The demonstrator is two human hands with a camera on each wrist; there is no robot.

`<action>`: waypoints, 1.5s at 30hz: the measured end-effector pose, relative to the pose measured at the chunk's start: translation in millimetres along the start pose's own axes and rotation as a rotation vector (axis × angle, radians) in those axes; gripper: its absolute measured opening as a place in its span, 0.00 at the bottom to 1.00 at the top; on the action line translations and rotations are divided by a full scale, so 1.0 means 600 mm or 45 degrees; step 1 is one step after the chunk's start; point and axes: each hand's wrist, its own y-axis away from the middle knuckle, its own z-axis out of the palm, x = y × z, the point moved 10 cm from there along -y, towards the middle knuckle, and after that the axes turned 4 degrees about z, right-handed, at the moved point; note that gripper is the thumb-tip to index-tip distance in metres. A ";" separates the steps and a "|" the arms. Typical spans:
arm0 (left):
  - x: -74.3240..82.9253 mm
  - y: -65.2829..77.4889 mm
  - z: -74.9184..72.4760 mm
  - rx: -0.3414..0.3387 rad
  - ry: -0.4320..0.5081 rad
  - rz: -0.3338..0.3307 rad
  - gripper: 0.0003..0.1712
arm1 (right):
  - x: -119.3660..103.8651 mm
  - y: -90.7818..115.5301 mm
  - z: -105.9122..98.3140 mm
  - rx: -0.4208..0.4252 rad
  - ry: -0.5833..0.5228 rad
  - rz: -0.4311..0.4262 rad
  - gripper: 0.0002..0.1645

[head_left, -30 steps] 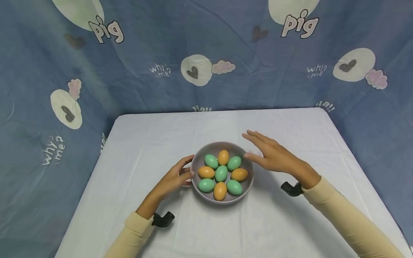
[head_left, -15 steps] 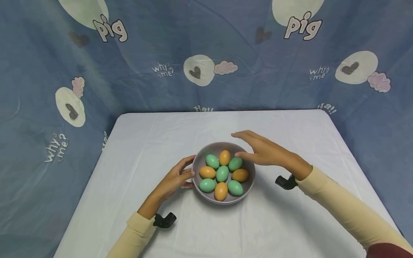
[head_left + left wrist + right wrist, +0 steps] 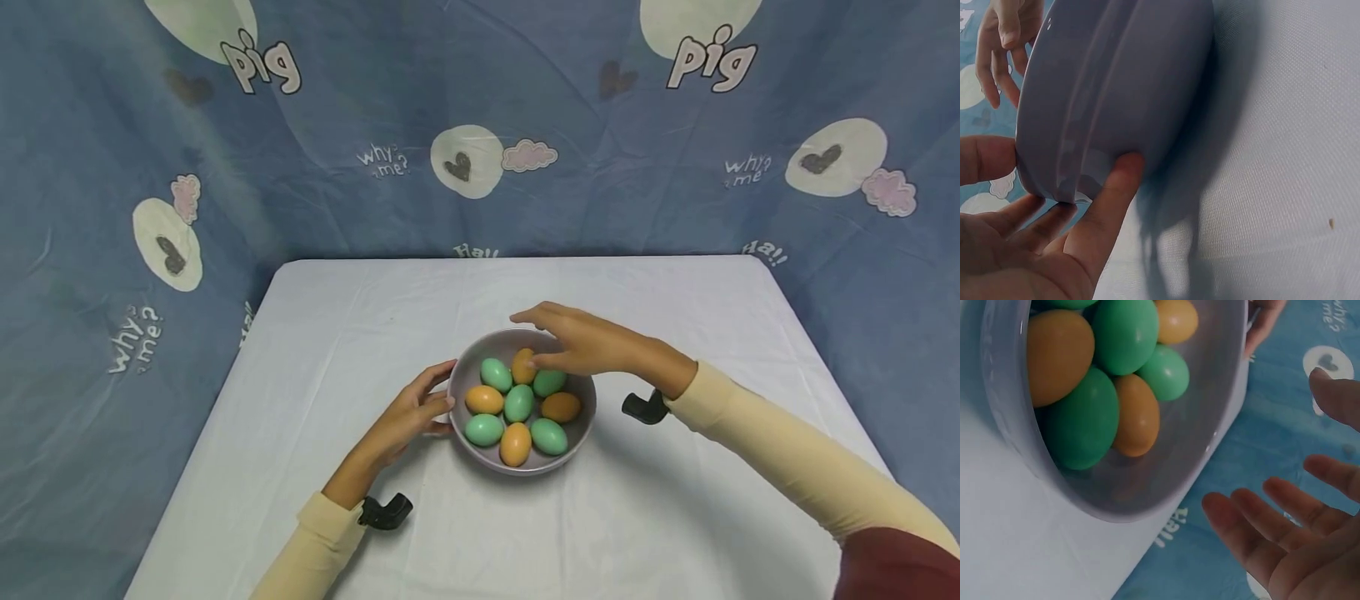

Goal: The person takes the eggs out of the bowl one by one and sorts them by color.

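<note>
A round grey-purple bowl (image 3: 579, 433) stands on the white-covered table, holding several green and orange eggs. One green egg (image 3: 519, 403) lies in the centre, and an orange egg (image 3: 516, 445) lies at the near side. My left hand (image 3: 408, 417) holds the bowl's left side. In the left wrist view its thumb (image 3: 988, 159) is at the rim and the other fingers lie against the outer wall. Over the bowl's far right part hovers my right hand (image 3: 581, 337), fingers spread and holding nothing. Its thumb overlaps the back orange egg (image 3: 521, 367) in the head view.
White cloth (image 3: 675, 500) covers the table around the bowl. Behind and at the sides hangs a blue printed curtain (image 3: 337, 200). A black wrist mount (image 3: 386, 512) sits on the left wrist, another black mount (image 3: 645, 408) on the right.
My right hand has moved left, from beside the bowl's right rim to over its far right part. The left hand stays at the bowl, and the eggs keep their arrangement.
</note>
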 end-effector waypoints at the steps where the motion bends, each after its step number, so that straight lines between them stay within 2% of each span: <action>1: 0.000 -0.001 0.000 -0.004 0.001 0.000 0.36 | -0.001 -0.002 0.002 -0.017 0.008 0.000 0.40; 20: -0.003 -0.002 -0.002 -0.003 0.002 -0.007 0.36 | -0.021 -0.043 0.039 -0.207 0.066 -0.084 0.36; 27: -0.005 -0.001 -0.002 -0.015 0.019 -0.005 0.36 | -0.017 -0.058 0.065 -0.274 0.089 -0.080 0.38; 35: -0.005 0.004 -0.006 -0.019 0.031 0.002 0.37 | -0.019 -0.078 0.100 -0.342 0.149 -0.113 0.35; 45: -0.006 0.004 -0.005 -0.039 0.045 0.011 0.37 | -0.018 -0.097 0.114 -0.340 0.214 -0.114 0.34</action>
